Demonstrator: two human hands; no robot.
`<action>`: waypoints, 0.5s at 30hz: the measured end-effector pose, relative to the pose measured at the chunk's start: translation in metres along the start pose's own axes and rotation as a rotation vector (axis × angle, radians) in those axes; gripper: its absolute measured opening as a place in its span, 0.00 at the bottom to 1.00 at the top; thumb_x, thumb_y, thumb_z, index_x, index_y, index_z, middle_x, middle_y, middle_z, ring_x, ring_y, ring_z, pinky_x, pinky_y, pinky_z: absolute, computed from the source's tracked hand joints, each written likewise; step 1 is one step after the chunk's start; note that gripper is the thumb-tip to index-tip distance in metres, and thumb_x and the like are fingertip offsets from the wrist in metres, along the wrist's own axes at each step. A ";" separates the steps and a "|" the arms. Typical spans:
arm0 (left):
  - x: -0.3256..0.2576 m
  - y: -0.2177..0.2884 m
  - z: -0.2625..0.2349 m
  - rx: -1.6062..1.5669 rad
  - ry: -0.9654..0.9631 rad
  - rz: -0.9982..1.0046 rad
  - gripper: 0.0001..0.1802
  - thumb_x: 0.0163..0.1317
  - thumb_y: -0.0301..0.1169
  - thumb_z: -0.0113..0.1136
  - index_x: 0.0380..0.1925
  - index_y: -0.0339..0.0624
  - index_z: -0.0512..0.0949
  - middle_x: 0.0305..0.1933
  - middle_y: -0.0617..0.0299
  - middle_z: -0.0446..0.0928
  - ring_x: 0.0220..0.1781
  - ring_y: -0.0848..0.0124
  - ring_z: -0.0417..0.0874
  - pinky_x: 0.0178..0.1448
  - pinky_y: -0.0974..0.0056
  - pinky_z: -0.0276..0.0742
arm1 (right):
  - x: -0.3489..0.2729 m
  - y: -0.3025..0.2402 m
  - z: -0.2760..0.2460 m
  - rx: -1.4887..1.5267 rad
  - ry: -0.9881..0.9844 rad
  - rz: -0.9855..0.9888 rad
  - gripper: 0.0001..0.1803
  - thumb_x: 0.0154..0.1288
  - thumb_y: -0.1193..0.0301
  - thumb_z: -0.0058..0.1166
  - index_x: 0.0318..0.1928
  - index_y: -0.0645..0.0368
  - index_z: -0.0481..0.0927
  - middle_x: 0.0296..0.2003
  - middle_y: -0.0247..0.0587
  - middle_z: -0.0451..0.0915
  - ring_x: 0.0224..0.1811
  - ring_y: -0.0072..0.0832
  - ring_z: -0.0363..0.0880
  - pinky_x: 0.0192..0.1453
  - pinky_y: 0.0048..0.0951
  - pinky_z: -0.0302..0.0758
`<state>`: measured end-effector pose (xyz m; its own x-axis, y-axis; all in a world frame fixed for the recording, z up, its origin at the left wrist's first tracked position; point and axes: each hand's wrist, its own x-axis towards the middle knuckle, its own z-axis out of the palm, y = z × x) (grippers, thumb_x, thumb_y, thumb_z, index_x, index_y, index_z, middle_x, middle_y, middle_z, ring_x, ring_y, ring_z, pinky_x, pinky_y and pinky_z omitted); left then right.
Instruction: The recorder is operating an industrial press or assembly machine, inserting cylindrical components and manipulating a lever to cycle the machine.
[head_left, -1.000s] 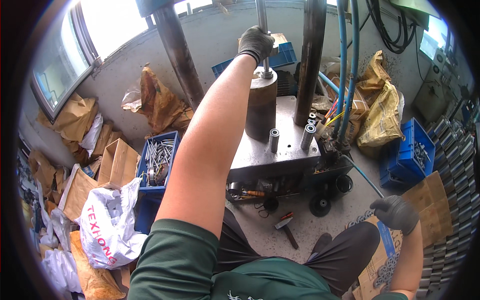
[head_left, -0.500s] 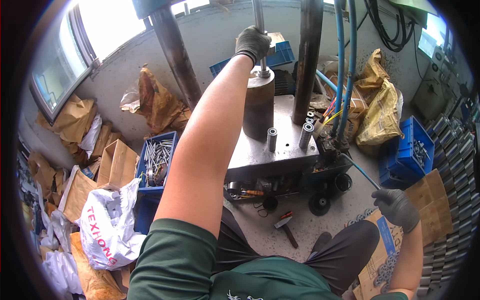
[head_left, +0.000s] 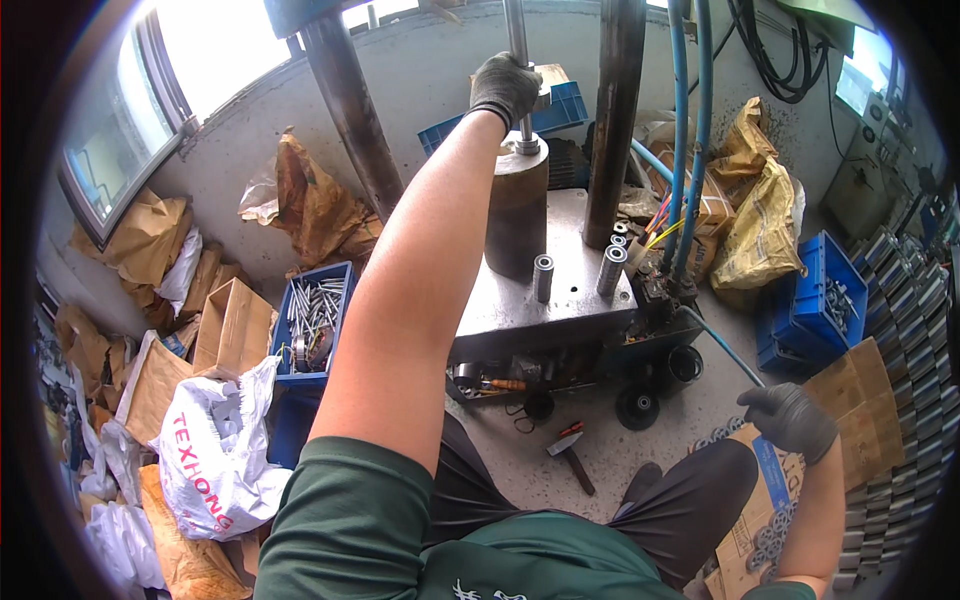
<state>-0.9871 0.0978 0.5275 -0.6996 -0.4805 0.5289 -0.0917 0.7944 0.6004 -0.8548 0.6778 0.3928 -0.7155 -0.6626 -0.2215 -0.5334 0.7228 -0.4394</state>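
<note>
My left hand (head_left: pixel 505 86), in a dark grey glove, is raised at the upright metal rod (head_left: pixel 516 28) of a press. Its fingers are wrapped round a metal part (head_left: pixel 543 98) at the rod, which they mostly hide. Below it stands a thick steel cylinder (head_left: pixel 518 205) on the press's metal plate (head_left: pixel 490 312). Over on the right, my gloved right hand (head_left: pixel 795 420) is closed at the end of a thin bluish lever (head_left: pixel 728 350); the fingers cover that end. Two small steel rollers, one (head_left: pixel 543 278) and another (head_left: pixel 612 270), stand upright near the plate's front edge.
Dark steel columns (head_left: pixel 612 120) and blue hoses (head_left: pixel 703 130) flank the cylinder. A hammer (head_left: pixel 575 465) lies on the floor. A blue crate (head_left: pixel 347 285) of metal shafts stands left, near a white sack (head_left: pixel 215 450). Blue bins (head_left: pixel 800 310) and stacked metal tubes (head_left: pixel 905 400) are at right.
My right hand has dropped slightly, and the lever's visible end has shifted a little downward with it. My left hand stays in the same place at the rod.
</note>
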 end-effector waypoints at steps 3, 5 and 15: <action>-0.001 0.000 0.000 -0.013 0.009 -0.001 0.18 0.67 0.41 0.67 0.50 0.43 0.89 0.50 0.47 0.91 0.56 0.52 0.92 0.66 0.53 0.86 | 0.003 0.002 0.003 0.193 0.157 0.038 0.14 0.68 0.76 0.63 0.52 0.65 0.89 0.39 0.56 0.90 0.42 0.45 0.92 0.51 0.40 0.86; -0.001 0.000 0.001 0.002 0.017 0.005 0.18 0.67 0.41 0.67 0.50 0.43 0.89 0.49 0.47 0.91 0.56 0.52 0.92 0.66 0.54 0.86 | 0.007 0.002 0.002 0.184 0.318 -0.073 0.12 0.69 0.76 0.64 0.51 0.65 0.89 0.40 0.56 0.90 0.42 0.44 0.92 0.50 0.38 0.86; 0.002 -0.005 0.004 0.073 0.045 0.070 0.19 0.63 0.42 0.73 0.47 0.40 0.88 0.42 0.50 0.91 0.47 0.56 0.93 0.59 0.55 0.88 | 0.132 -0.003 -0.121 -0.290 1.165 -0.308 0.09 0.74 0.74 0.55 0.50 0.59 0.85 0.43 0.56 0.88 0.48 0.55 0.88 0.53 0.47 0.84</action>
<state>-0.9908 0.0945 0.5229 -0.6734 -0.4377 0.5958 -0.0961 0.8509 0.5164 -1.0022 0.6121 0.4703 -0.4382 -0.3505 0.8278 -0.7243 0.6830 -0.0942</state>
